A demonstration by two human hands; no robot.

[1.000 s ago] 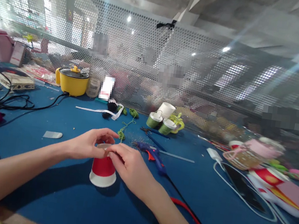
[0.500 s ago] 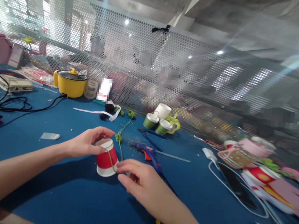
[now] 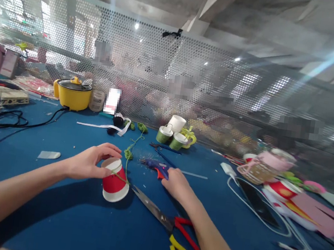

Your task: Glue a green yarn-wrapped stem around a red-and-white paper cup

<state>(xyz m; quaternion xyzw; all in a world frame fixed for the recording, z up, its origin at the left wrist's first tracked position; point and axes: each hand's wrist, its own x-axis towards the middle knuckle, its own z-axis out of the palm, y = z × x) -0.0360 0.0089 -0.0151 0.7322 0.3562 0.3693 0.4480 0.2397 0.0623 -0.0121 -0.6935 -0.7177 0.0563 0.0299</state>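
Note:
In the head view, my left hand (image 3: 95, 160) is closed around a red and white paper cup (image 3: 115, 184), which stands upside down and slightly tilted. A strand of green yarn (image 3: 128, 152) runs from a small tangle across the cup's side. My right hand (image 3: 179, 184) has its fingers wrapped round the handle of a blue hot glue gun (image 3: 156, 166) with an orange trigger. A clear glue stick (image 3: 194, 174) extends from its rear. Below my right hand lie scissors (image 3: 157, 212) with red and yellow handles, their blades pointing to the cup.
Behind are two green yarn-wrapped cups (image 3: 164, 135) with a white cup (image 3: 177, 123), and blue-handled pliers (image 3: 166, 147). A yellow electric pot (image 3: 74, 95) stands back left. Cables and a phone (image 3: 258, 202) lie right, beside a pink-trimmed jar (image 3: 263, 167). A perforated screen (image 3: 150, 64) bounds the table.
My right hand has moved from the yarn at the cup to the glue gun's handle, uncovering the scissors. My left hand still holds the cup. The view has shifted slightly.

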